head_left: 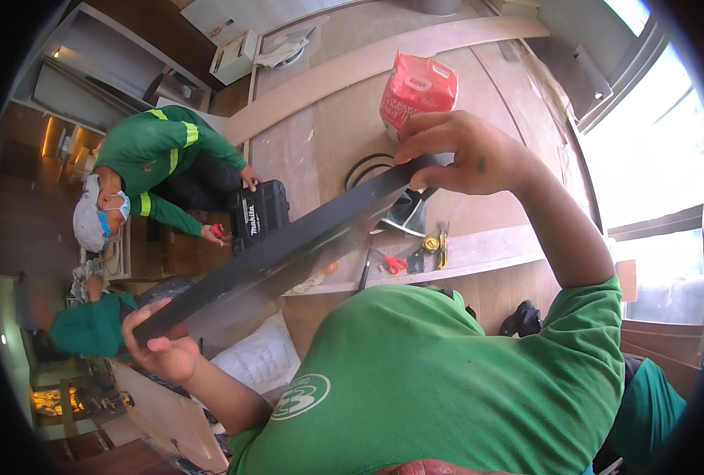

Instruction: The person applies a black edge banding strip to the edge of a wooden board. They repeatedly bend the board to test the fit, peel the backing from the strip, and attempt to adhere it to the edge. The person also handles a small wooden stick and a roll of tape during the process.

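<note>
A long, narrow dark grey board (292, 244) slants in front of my chest, held up above the plywood worktop. Its lower-left end rests in my left hand (162, 348), with the fingers wrapped round the edge. At the upper-right end my right hand (466, 154) grips it between thumb and fingers. A red printed paper bag (417, 91) stands just beyond my right hand. Under the board's right half lie a black cable (361, 168) and a dark pouch (406, 214), both partly hidden.
Red-handled scissors (394, 264) and a yellow tape measure (430, 244) lie along the near edge of the worktop (320, 150). Across it, a co-worker (154, 150) in green touches a black tool case (263, 214). Another person (91, 326) is at left, near a white sack (261, 354).
</note>
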`<action>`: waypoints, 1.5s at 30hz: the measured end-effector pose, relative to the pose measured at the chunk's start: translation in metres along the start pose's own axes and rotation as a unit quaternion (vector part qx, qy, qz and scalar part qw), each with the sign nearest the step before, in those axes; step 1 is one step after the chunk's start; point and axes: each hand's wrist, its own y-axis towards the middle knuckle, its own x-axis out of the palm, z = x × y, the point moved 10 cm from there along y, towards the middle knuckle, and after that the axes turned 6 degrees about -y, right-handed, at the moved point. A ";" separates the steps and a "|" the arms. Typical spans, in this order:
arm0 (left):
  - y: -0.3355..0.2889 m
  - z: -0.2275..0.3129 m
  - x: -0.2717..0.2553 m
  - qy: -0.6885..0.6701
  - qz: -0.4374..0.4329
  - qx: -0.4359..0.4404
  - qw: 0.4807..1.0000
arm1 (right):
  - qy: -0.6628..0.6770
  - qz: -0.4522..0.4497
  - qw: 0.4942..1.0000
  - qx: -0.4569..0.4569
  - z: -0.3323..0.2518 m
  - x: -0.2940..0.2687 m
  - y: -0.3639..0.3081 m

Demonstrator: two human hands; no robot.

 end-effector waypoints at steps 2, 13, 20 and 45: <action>0.000 0.006 -0.004 0.010 0.001 0.011 1.000 | 0.008 0.005 1.000 -0.001 0.000 0.004 -0.002; 0.007 0.021 0.000 0.002 -0.005 0.010 1.000 | 0.056 0.022 0.998 -0.024 0.008 0.010 -0.008; 0.010 0.025 -0.001 0.003 -0.008 0.019 1.000 | 0.083 0.020 0.996 -0.022 0.013 0.015 -0.011; 0.022 -0.033 -0.020 -0.024 0.034 -0.072 0.997 | 0.394 0.176 0.892 0.129 0.054 0.129 -0.011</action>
